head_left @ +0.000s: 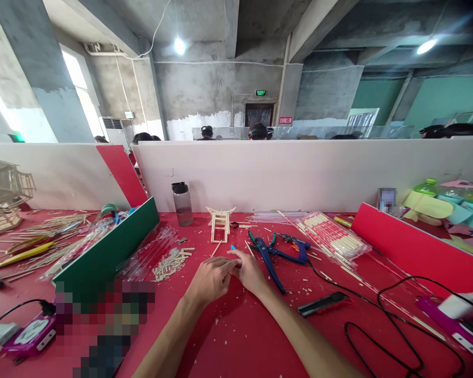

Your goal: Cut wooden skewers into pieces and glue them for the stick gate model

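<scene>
Here we had left hand and right hand together, touching; what they gripped, we couldn't tell; just beyond stood the wooden-stick frame, probably light, stiff, fragile at its joints; low down looked the safest hold!

Flat red tabletop, flecked pale. Small cream-yellow wooden stick frame. Heap of short cream stick pieces. Long dark-blue pliers handle. Red-and-white patterned stick packet. Long white partition. Flat dark-green divider board. Translucent grey bottle, black lid.
</scene>
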`<move>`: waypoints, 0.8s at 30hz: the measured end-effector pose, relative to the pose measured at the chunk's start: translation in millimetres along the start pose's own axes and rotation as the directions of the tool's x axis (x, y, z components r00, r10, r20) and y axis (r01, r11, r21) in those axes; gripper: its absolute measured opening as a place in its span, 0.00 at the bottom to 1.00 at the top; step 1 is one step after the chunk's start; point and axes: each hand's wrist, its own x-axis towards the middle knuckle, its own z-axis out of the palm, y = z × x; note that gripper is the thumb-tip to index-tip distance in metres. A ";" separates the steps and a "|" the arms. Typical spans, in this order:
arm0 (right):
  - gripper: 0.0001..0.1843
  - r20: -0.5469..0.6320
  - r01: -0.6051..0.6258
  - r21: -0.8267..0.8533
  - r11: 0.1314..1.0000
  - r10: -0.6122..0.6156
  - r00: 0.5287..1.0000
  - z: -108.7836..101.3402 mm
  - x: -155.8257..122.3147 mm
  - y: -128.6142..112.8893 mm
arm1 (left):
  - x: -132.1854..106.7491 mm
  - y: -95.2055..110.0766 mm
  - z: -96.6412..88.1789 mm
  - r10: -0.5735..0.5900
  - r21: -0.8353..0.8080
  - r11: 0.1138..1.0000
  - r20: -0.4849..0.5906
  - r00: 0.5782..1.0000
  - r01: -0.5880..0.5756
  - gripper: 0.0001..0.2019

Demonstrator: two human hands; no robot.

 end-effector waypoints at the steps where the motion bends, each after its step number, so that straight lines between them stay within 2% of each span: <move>1: 0.25 -0.009 -0.013 0.012 1.000 0.013 1.000 0.6 0.0 0.8 | -0.4 -3.2 -1.6 -0.040 -0.026 0.999 -0.023 0.999 0.040 0.24; 3: 0.23 -0.018 -0.061 0.060 0.996 0.062 0.998 1.6 0.1 2.2 | -2.1 -13.7 -5.8 -0.190 -0.082 0.980 -0.095 0.977 0.182 0.22; 6: 0.23 0.038 -0.168 0.203 0.965 0.164 0.986 1.0 1.1 3.1 | -6.0 -36.4 -11.3 -0.459 -0.122 0.888 -0.160 0.874 0.444 0.20; 8: 0.24 0.083 -0.218 0.291 0.931 0.203 0.976 -0.9 2.0 2.4 | -8.6 -50.4 -11.4 -0.552 -0.072 0.833 -0.153 0.820 0.548 0.18; 10: 0.25 0.105 -0.242 0.345 0.907 0.219 0.970 -3.3 2.9 0.7 | -10.3 -59.4 -7.7 -0.567 -0.003 0.822 -0.097 0.818 0.570 0.15; 14: 0.26 0.119 -0.258 0.367 0.893 0.230 0.966 -6.6 4.0 -3.1 | -10.1 -62.9 3.7 -0.520 0.088 0.852 0.021 0.854 0.516 0.11; 17: 0.25 0.117 -0.253 0.373 0.893 0.225 0.967 -6.9 4.0 -3.2 | -10.3 -61.4 6.9 -0.530 0.117 0.846 0.084 0.844 0.520 0.09; 21: 0.26 0.116 -0.258 0.370 0.892 0.231 0.966 -6.7 4.1 -1.0 | -12.7 -60.6 3.0 -0.532 0.150 0.841 0.052 0.845 0.520 0.10; 24: 0.25 0.116 -0.263 0.376 0.889 0.236 0.965 -6.7 4.4 -1.3 | -11.7 -59.3 -0.7 -0.505 0.078 0.861 0.010 0.863 0.503 0.10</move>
